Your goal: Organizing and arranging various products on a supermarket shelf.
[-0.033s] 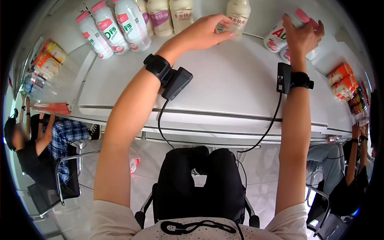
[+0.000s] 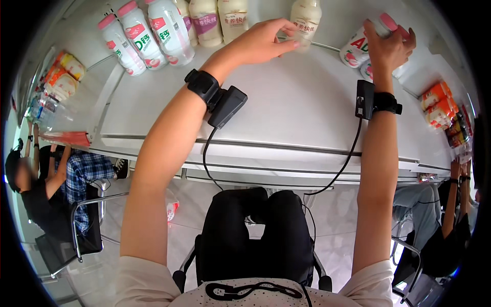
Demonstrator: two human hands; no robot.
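Note:
My left hand (image 2: 263, 40) reaches to the back of the white table, its thumb and fingers apart. The fingertips are at the left side of a cream-coloured drink bottle (image 2: 307, 19); I cannot tell whether they touch it. Over on the right, my right hand (image 2: 387, 52) curls its fingers around a white drink bottle (image 2: 355, 47) with a pink cap, tilted to the right in view. A second similar bottle (image 2: 366, 67) shows partly beneath that hand. Behind the fingers a second pink cap (image 2: 403, 33) peeks out.
Three pink-capped white bottles (image 2: 146, 45) line the back left, beside several cream bottles (image 2: 207, 23). Cables hang from black wrist devices (image 2: 227, 107) across the table edge (image 2: 255, 142). Packaged drinks (image 2: 440, 105) stand far right, and seated people (image 2: 41, 199) are at both sides.
My right hand and the pink-capped bottle have shifted very slightly to the right in view. The left hand has hardly moved.

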